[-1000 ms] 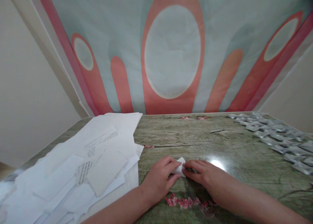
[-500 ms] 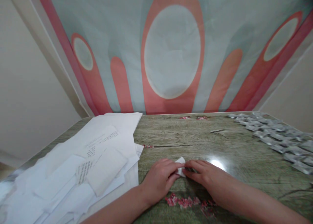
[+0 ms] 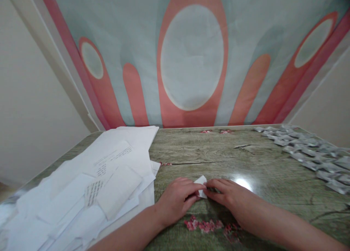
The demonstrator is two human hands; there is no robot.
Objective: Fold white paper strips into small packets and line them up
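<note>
A small folded piece of white paper (image 3: 201, 180) lies low over the wood-patterned table, between my two hands. My left hand (image 3: 179, 197) grips its left side, with the index finger laid across the paper and the thumb below. From the other side, my right hand (image 3: 225, 193) pinches the paper's right edge with its fingers pressed together. The fingertips of both hands nearly meet and hide part of the paper, so its full shape cannot be made out.
Loose white paper sheets (image 3: 117, 192), some printed, are heaped on the left of the table (image 3: 197, 149). Rows of small folded grey-white pieces (image 3: 308, 147) line the right side. A patterned backdrop (image 3: 191, 61) hangs behind the far edge.
My left index finger has slid slightly across the paper towards my right fingertips. A little more of the paper's upper part shows. My right hand has hardly moved.
</note>
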